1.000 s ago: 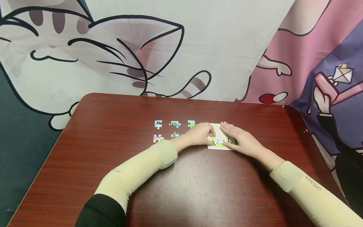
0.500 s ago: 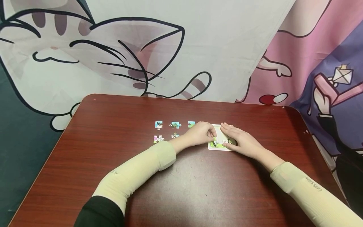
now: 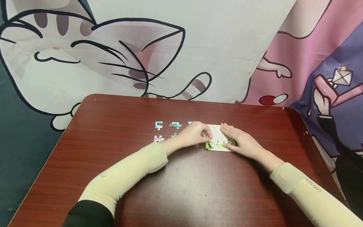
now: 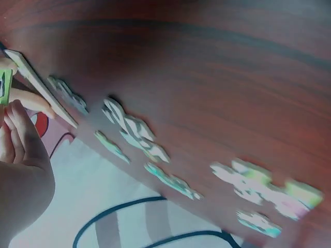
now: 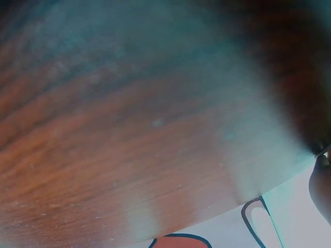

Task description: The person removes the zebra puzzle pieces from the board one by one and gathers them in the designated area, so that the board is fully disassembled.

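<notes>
Red-brown table [image 3: 175, 192]: A person works with two bare hands at the wood-grained top; the clock centres on the board, twelve at the far edge.
Puzzle board [image 3: 217, 132]: The pale rectangle lies flat on the table, green artwork along its six o'clock side, its three o'clock side partly covered.
Left hand [image 3: 195, 134]: At nine o'clock, thumb and fingertips drawn together, pinching a green puzzle piece [image 4: 5, 85].
Pinched piece: At the board's eight o'clock corner, jutting just past the edge; whether it touches the board cannot be told.
Right hand [image 3: 241, 140]: At three o'clock, fingers nearly straight and spread, resting on the board without gripping a piece.
Loose pieces [image 3: 175, 125]: Between nine and ten o'clock, in two rows on the table, some partly hidden by the left hand and arm.
Sleeves [image 3: 127, 171]: Pale yellow, reaching in from eight and four o'clock.
Cat-print backdrop [image 3: 232, 47]: White cloth from ten to twelve o'clock, meeting pink cloth [image 3: 272, 85] towards one.
</notes>
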Demonstrator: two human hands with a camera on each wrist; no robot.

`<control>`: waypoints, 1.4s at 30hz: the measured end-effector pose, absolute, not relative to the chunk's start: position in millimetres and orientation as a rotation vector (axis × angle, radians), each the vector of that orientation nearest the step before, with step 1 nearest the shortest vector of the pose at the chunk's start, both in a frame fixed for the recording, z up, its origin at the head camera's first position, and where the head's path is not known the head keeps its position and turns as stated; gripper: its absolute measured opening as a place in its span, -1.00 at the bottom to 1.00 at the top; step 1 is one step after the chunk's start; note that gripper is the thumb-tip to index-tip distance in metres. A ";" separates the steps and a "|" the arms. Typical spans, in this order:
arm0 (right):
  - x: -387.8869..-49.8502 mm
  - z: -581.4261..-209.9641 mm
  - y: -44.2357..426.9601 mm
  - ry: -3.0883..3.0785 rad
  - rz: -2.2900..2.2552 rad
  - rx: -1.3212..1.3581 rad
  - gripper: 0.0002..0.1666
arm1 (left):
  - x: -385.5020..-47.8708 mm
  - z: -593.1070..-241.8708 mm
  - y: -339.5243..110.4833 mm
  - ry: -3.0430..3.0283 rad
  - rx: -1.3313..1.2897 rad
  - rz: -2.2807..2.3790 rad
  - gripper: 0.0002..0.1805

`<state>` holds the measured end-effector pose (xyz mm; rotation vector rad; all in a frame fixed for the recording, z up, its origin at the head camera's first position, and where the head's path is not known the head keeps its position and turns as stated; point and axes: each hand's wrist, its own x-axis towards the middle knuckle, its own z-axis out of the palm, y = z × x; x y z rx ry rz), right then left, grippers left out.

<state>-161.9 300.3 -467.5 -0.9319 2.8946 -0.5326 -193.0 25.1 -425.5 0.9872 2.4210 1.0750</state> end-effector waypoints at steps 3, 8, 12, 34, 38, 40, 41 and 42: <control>-161.9 -466.9 300.0 2.889 -0.522 -0.911 -0.07 | -189.6 -421.9 10.9 2.422 0.994 1.071 -0.95; -161.3 -466.5 300.2 2.893 -0.516 -0.922 -0.08 | -185.8 -420.1 -17.1 2.403 0.968 1.113 -0.95; -161.9 -467.0 299.7 2.901 -0.510 -0.941 -0.08 | -184.1 -418.6 -41.2 2.398 0.934 1.145 -0.95; -161.2 -468.3 300.5 2.893 -0.494 -0.915 -0.07 | -169.6 -423.3 -140.7 2.405 0.773 1.036 -0.94; -161.2 -468.1 300.6 2.882 -0.488 -0.893 -0.06 | -167.4 -426.4 -149.2 2.391 0.751 1.024 -0.93; -161.5 -468.1 300.6 2.881 -0.487 -0.893 -0.06 | -167.0 -429.4 -152.2 2.388 0.745 1.019 -0.92; -161.7 -468.2 300.8 2.882 -0.489 -0.895 -0.07 | -166.7 -430.9 -153.3 2.384 0.744 1.020 -0.91; -161.8 -467.8 300.8 2.881 -0.490 -0.895 -0.07 | -166.4 -432.5 -154.2 2.381 0.744 1.019 -0.91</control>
